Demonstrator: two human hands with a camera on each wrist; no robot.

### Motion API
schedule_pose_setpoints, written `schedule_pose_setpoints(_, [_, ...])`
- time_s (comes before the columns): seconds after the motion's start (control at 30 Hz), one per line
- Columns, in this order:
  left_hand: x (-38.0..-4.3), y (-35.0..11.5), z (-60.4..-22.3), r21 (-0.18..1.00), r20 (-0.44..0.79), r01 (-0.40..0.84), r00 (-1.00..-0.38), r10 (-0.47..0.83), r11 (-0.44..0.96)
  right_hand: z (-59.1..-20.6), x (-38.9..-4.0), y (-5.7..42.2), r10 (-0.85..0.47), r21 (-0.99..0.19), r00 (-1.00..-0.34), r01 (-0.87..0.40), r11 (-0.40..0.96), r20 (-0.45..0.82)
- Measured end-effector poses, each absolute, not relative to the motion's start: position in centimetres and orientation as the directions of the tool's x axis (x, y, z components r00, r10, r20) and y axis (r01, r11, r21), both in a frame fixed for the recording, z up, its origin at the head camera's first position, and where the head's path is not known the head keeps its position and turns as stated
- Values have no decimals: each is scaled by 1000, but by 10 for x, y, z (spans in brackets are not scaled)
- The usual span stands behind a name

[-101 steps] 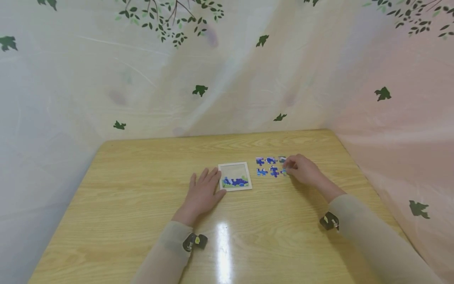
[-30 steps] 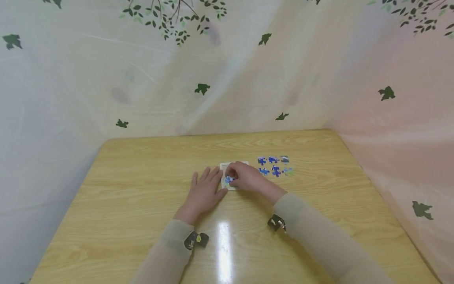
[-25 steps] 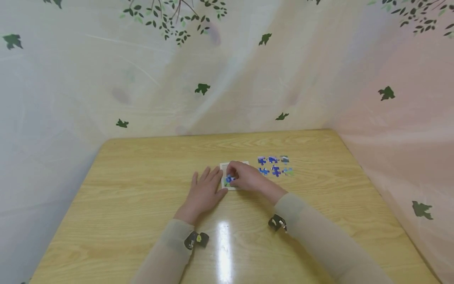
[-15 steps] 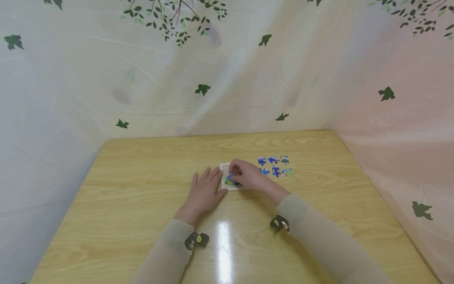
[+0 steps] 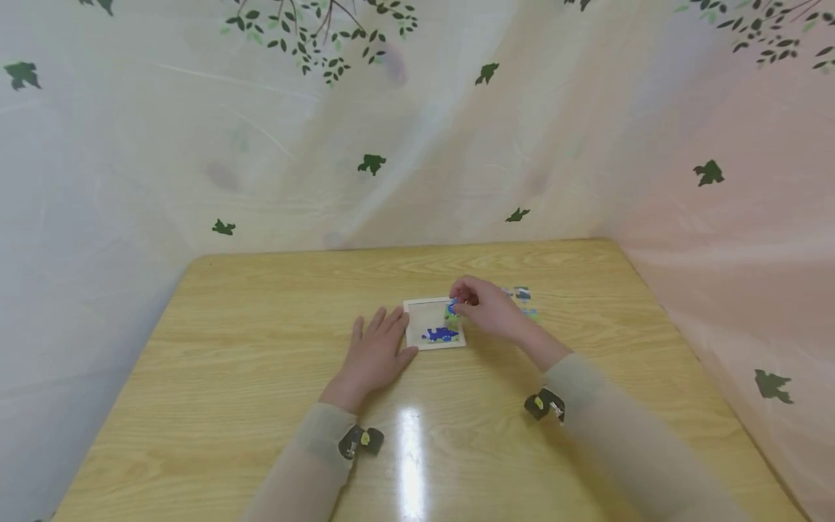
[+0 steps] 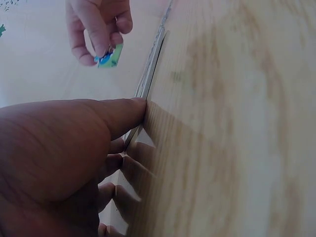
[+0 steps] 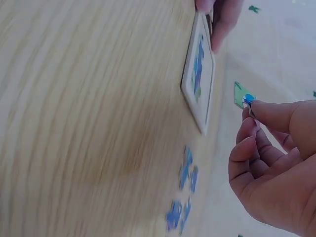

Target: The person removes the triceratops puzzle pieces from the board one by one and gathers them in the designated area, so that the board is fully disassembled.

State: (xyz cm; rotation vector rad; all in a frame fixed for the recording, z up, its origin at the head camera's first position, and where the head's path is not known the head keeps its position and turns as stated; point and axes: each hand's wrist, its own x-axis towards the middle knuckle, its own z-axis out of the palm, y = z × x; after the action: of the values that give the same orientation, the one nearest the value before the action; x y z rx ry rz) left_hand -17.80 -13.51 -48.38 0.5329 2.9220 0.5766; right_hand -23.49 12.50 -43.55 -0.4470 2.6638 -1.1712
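Observation:
My right hand (image 5: 491,308) pinches a green-and-blue jigsaw piece (image 7: 239,95) between thumb and fingertips, raised above the table. In the head view that piece overlaps the right side of a pale, shallow puzzle frame (image 5: 443,347). Inside the frame, dark blue puzzle pieces (image 5: 441,335) lie along the bottom right, and the bottom left corner shows bare backing. My left hand (image 5: 370,359) lies spread on the table, thumb and fingertips touching the frame's left edge. The left wrist view shows the left thumb (image 6: 123,114) against the frame's side.
Loose jigsaw pieces (image 5: 523,293) lie on the wooden table (image 5: 274,312) right of the frame, partly hidden behind my right hand. Several blue ones (image 7: 186,168) show in the right wrist view. A leaf-patterned curtain (image 5: 424,145) hangs along the back and sides.
My right hand came from the loose pieces to the frame, then lifted the green-and-blue piece from its bottom left corner and moved up and right with it. The left hand stayed put.

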Motion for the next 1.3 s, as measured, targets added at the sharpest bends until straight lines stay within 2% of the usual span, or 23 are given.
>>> schedule_pose_setpoints(0.33, [-179,-135,-486,403,-44,313,-932,359,860,-435,-230,165,-358,-720,-932,-214,660,-52])
schedule_pose_setpoints(0.53, [-182,-137,-496,439,-27,316,-931,363,841,-438,-227,181,-371,-685,-924,-213,697,-91])
schedule_pose_setpoints(0.83, [-184,-137,-500,440,-10,325,-930,367,837,-446,-223,186,-383,-661,-914,-203,722,-137])
schedule_pose_setpoints(1.3, [-187,-138,-504,445,-20,318,-931,365,837,-457,-221,182,-373,-605,-919,-225,764,-130])
